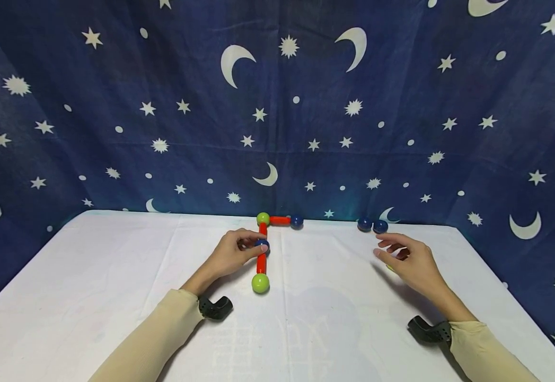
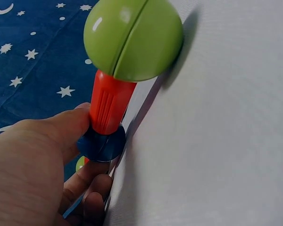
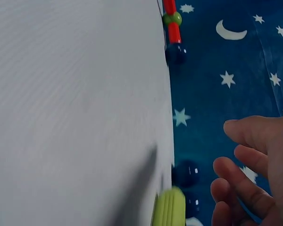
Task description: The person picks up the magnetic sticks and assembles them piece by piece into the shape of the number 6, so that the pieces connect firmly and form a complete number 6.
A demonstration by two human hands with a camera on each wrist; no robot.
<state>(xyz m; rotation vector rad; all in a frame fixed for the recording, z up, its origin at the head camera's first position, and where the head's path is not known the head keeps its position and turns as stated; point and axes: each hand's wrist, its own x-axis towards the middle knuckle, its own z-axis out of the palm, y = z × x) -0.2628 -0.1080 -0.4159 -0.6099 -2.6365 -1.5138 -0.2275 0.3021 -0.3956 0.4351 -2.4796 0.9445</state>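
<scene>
My left hand [image 1: 229, 253] pinches a dark blue ball [image 1: 262, 245] between thumb and fingers. From that ball one red rod [image 1: 261, 264] runs toward me to a green ball [image 1: 260, 283]. Another red rod [image 1: 263, 229] runs away to a second green ball [image 1: 263, 218]. There the row turns right along a third red rod [image 1: 279, 220], ending in a blue ball [image 1: 297, 221]. My right hand [image 1: 413, 262] hovers with loosely bent fingers, holding nothing. Below it lies a ribbed green rod [image 3: 170, 209], mostly hidden by the hand in the head view.
Two loose blue balls, one on the left [image 1: 364, 224] and one on the right [image 1: 380, 226], sit at the table's back edge, beyond my right hand. A white cloth covers the table [image 1: 325, 329]. Behind it hangs a dark blue curtain [image 1: 306, 74] with moons and stars.
</scene>
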